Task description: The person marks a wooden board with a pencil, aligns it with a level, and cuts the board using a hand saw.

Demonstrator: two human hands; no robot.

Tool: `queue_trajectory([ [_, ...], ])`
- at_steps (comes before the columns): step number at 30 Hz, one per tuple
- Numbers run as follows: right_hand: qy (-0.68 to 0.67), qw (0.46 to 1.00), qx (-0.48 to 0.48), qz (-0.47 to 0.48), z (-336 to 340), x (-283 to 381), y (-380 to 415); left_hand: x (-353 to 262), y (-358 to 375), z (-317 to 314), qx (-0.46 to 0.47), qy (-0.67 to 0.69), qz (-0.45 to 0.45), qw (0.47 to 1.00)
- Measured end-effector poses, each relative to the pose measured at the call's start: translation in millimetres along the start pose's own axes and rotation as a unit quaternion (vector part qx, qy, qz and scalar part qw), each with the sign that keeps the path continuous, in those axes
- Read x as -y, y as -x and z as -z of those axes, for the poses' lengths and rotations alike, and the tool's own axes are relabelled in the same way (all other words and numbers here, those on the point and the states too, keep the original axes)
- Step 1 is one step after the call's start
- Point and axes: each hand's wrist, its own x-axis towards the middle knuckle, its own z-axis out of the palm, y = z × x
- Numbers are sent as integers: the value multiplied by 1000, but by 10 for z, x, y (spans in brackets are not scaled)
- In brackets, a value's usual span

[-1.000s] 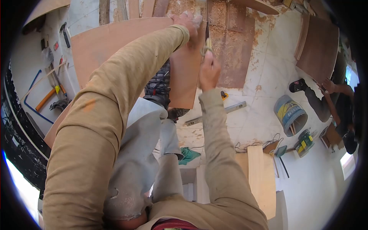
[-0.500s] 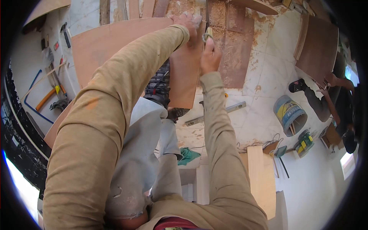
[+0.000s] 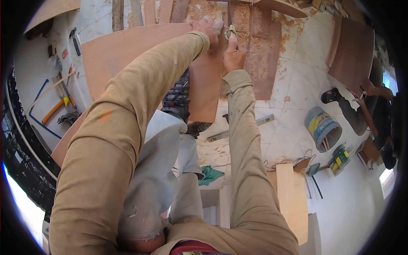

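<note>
A large curved wooden panel (image 3: pixel 127 53) lies beneath my arms, with a shoe on it. My left hand (image 3: pixel 207 30) lies spread on the panel's far edge, its fingers apart. Just right of it, my right hand (image 3: pixel 233 54) is wrapped round the handle of a thin-bladed saw (image 3: pixel 230 16). The blade points away from me beside the panel's right edge. What the blade touches is too small to tell. Beyond the panel are brown boards (image 3: pixel 261 76) strewn with wood shavings.
A spirit level (image 3: pixel 264 120) lies on the tiled floor. A blue bucket (image 3: pixel 322 127) and a green power tool (image 3: pixel 340 159) are at the right. Another person's hand (image 3: pixel 369 87) is by a brown panel (image 3: pixel 350 55). A hammer (image 3: pixel 75 41) lies at the left.
My right hand and the saw handle have moved slightly away from me, up in the view. My left hand stays on the panel, and the whole view has shifted a little.
</note>
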Motion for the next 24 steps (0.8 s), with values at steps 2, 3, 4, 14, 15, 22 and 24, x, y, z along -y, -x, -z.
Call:
queue_trajectory([
  [2, 11, 998, 15, -59, 105, -125, 184, 46, -51, 14, -5, 18, -13, 1000],
  [3, -5, 997, 11, -72, 273, -157, 659, 55, -57, 57, -7, 13, -11, 1000],
  [4, -21, 996, 6, -86, 441, -174, 1135, 38, -20, 54, -2, 9, -10, 1000],
  [14, 12, 999, 15, -48, 86, -74, 157, 62, -40, -16, -23, 19, -19, 999],
  [15, 15, 997, 31, -72, 254, -95, 558, 29, -15, 39, -19, 18, -15, 1000],
  [22, 29, 998, 17, -59, 546, 134, 1335, 39, -58, -47, -19, 6, 0, 1000],
  [24, 5, 1000, 7, -16, 183, -110, 464, -23, -13, -56, -13, 6, 5, 1000],
])
